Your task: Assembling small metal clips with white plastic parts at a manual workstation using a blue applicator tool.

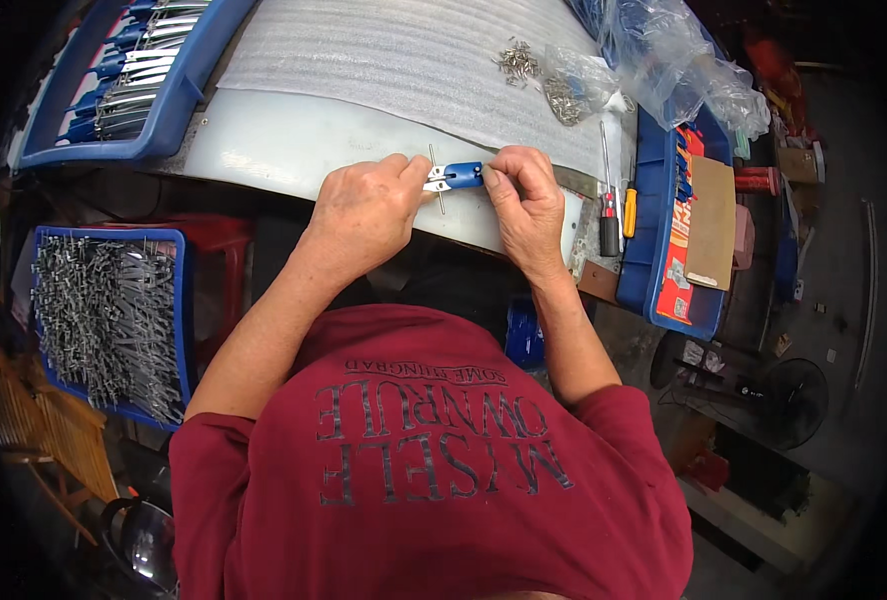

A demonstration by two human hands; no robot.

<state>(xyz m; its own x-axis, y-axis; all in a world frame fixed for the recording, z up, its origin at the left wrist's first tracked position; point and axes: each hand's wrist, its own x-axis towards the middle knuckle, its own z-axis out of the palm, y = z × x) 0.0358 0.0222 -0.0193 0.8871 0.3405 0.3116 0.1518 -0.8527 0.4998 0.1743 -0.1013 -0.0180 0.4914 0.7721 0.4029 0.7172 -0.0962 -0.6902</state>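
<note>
My left hand [369,208] is closed round one end of a blue-and-silver metal fitting [462,176], held just above the near edge of the white worktop [264,140]. The fitting has a blue sleeve with a small hole at its right end, and a thin metal rod crosses its silver part. At the blue end, the thumb and forefinger of my right hand [529,205] are pinched together, touching it. Whether they grip a tiny piece there is hidden. Beyond my right hand lie a heap of small metal pins [517,62] and a clear bag of pins [567,98].
White foam sheet [394,60] covers the worktop's far part. Screwdrivers [609,215] lie right, beside a blue bin [647,250] with cardboard. Far left stands a blue tray [179,110] of blue-handled metal pieces; below it, a blue crate [186,300] of grey metal parts. A fan [799,400] stands lower right.
</note>
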